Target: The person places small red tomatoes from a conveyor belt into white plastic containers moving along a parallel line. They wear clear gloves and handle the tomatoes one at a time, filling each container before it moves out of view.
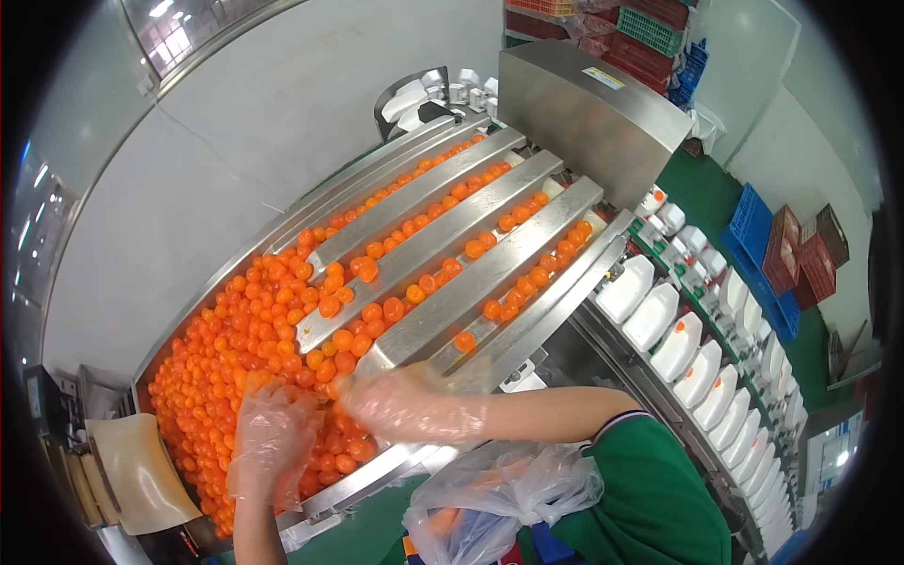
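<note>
Both my hands wear thin clear plastic gloves. My left hand (272, 431) reaches down into a deep heap of glossy orange balls (233, 339) that look like egg yolks. Its fingertips are partly sunk among them. My right hand (402, 406) is blurred, at the near end of the metal dividers, with its fingers against the heap's edge. Whether either hand grips any balls cannot be made out. Sloping steel dividers (487, 254) form several lanes, with balls lined up in them. The heap lies in a metal-rimmed feed tray (212, 291).
A steel housing (586, 113) covers the lanes' far end. White plastic scoops (653, 312) run along a conveyor at right, some holding balls. A cream-coloured curved panel (141, 473) stands at left. Plastic crates (784, 247) sit on the green floor; others (639, 42) are stacked behind.
</note>
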`<action>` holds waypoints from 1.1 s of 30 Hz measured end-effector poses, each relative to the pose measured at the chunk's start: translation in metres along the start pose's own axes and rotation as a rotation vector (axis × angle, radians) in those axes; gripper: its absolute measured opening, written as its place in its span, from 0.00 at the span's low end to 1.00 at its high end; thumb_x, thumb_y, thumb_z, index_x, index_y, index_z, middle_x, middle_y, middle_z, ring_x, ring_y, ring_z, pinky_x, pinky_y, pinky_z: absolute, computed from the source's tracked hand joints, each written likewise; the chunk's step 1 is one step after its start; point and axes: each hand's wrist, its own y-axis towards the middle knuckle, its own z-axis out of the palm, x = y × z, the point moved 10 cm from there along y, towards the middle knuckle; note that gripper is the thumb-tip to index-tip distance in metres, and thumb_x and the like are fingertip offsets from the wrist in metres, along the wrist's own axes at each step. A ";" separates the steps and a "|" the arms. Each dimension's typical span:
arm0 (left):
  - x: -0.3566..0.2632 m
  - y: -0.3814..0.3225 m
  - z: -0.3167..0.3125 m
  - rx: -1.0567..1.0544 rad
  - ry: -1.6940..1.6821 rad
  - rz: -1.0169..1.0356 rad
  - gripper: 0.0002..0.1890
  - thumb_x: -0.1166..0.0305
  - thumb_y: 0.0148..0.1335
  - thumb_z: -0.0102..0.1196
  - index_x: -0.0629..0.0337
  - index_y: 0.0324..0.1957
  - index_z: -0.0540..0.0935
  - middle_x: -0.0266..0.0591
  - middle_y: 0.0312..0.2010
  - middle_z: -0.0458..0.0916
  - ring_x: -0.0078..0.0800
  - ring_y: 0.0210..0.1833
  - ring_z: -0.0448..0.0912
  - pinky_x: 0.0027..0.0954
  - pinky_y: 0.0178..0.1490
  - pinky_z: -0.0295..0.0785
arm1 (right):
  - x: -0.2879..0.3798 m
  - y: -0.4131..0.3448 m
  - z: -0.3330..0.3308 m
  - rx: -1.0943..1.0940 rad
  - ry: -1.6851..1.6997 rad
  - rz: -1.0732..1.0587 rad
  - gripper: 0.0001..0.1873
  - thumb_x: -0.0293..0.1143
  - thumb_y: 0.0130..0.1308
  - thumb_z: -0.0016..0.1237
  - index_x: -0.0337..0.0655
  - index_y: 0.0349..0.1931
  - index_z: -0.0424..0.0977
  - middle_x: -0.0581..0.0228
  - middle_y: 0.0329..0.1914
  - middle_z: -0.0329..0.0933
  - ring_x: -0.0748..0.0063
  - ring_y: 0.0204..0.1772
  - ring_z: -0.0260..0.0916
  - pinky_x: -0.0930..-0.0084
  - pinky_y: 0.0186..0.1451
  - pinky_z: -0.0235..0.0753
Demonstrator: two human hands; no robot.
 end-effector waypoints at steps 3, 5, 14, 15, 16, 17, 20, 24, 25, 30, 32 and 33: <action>0.035 -0.007 0.010 0.051 0.030 -0.103 0.14 0.55 0.63 0.55 0.47 0.41 0.88 0.43 0.38 0.84 0.40 0.50 0.79 0.44 0.55 0.70 | 0.029 -0.005 -0.002 -0.056 0.025 -0.218 0.14 0.28 0.64 0.46 0.37 0.50 0.72 0.51 0.39 0.81 0.48 0.44 0.82 0.47 0.36 0.80; 0.069 -0.019 0.024 -0.017 0.085 -0.162 0.15 0.52 0.64 0.53 0.46 0.41 0.89 0.42 0.35 0.85 0.42 0.44 0.81 0.44 0.52 0.72 | 0.004 -0.007 -0.018 -0.124 0.010 -0.189 0.13 0.32 0.68 0.44 0.39 0.49 0.74 0.52 0.36 0.79 0.49 0.43 0.81 0.50 0.42 0.80; 0.172 -0.067 0.047 0.328 0.155 -0.418 0.16 0.49 0.64 0.52 0.42 0.42 0.89 0.43 0.35 0.87 0.43 0.42 0.84 0.45 0.47 0.76 | -0.195 -0.144 -0.148 -0.616 -0.059 0.441 0.18 0.42 0.65 0.48 0.34 0.32 0.81 0.49 0.29 0.80 0.53 0.37 0.78 0.61 0.45 0.76; 0.158 -0.051 0.028 0.308 0.146 -0.447 0.17 0.49 0.65 0.52 0.43 0.43 0.89 0.44 0.36 0.87 0.45 0.42 0.83 0.46 0.47 0.77 | -0.196 -0.147 -0.146 -0.638 0.011 0.450 0.17 0.41 0.65 0.49 0.34 0.34 0.81 0.49 0.29 0.80 0.55 0.37 0.78 0.62 0.44 0.77; 0.129 -0.026 0.003 0.224 0.039 -0.357 0.17 0.51 0.65 0.53 0.45 0.44 0.88 0.45 0.37 0.87 0.45 0.43 0.83 0.45 0.48 0.77 | -0.198 -0.149 -0.142 -0.656 0.078 0.460 0.16 0.39 0.65 0.49 0.34 0.35 0.81 0.49 0.29 0.80 0.57 0.36 0.79 0.64 0.44 0.77; 0.101 -0.002 -0.020 0.139 -0.068 -0.268 0.17 0.52 0.65 0.53 0.47 0.45 0.88 0.46 0.38 0.86 0.46 0.45 0.83 0.45 0.50 0.77 | -0.200 -0.149 -0.138 -0.673 0.145 0.469 0.15 0.38 0.65 0.49 0.34 0.36 0.81 0.50 0.29 0.80 0.59 0.36 0.79 0.65 0.44 0.77; 0.004 0.069 -0.054 -0.200 -0.316 0.209 0.14 0.65 0.67 0.56 0.51 0.53 0.85 0.43 0.46 0.86 0.43 0.48 0.83 0.42 0.55 0.77 | -0.195 -0.127 -0.118 -0.636 0.371 0.486 0.12 0.32 0.64 0.50 0.35 0.41 0.82 0.56 0.30 0.81 0.74 0.35 0.76 0.74 0.41 0.76; -0.080 0.129 -0.047 -0.300 -0.363 0.464 0.15 0.64 0.69 0.50 0.53 0.53 0.83 0.43 0.52 0.82 0.45 0.57 0.78 0.46 0.59 0.74 | -0.156 -0.086 -0.109 -0.550 0.610 0.428 0.14 0.30 0.65 0.50 0.35 0.47 0.81 0.60 0.37 0.81 0.82 0.38 0.73 0.80 0.41 0.75; -0.089 0.137 -0.028 -0.265 -0.221 0.524 0.15 0.64 0.69 0.49 0.53 0.52 0.82 0.43 0.51 0.82 0.45 0.58 0.77 0.46 0.59 0.74 | -0.149 -0.078 -0.112 -0.548 0.630 0.392 0.15 0.30 0.65 0.49 0.35 0.48 0.81 0.59 0.40 0.81 0.81 0.40 0.74 0.80 0.43 0.75; -0.067 0.114 -0.003 -0.120 -0.133 0.486 0.11 0.65 0.65 0.50 0.54 0.45 0.83 0.47 0.40 0.81 0.46 0.51 0.76 0.45 0.52 0.73 | -0.161 -0.045 -0.128 -0.591 0.539 0.339 0.20 0.36 0.67 0.46 0.34 0.54 0.77 0.56 0.55 0.78 0.70 0.50 0.75 0.73 0.55 0.75; -0.048 0.091 -0.004 -0.038 -0.118 0.417 0.11 0.65 0.65 0.51 0.53 0.44 0.84 0.46 0.37 0.82 0.45 0.50 0.77 0.45 0.50 0.74 | -0.181 -0.022 -0.126 -0.697 0.477 0.305 0.20 0.36 0.67 0.45 0.34 0.54 0.76 0.55 0.53 0.79 0.66 0.49 0.76 0.71 0.55 0.74; -0.035 0.081 -0.002 0.004 -0.112 0.370 0.11 0.65 0.65 0.51 0.52 0.43 0.84 0.46 0.36 0.82 0.44 0.49 0.78 0.45 0.49 0.75 | -0.174 -0.006 -0.130 -0.632 0.413 0.308 0.20 0.36 0.66 0.44 0.35 0.53 0.76 0.52 0.51 0.80 0.62 0.49 0.77 0.70 0.55 0.75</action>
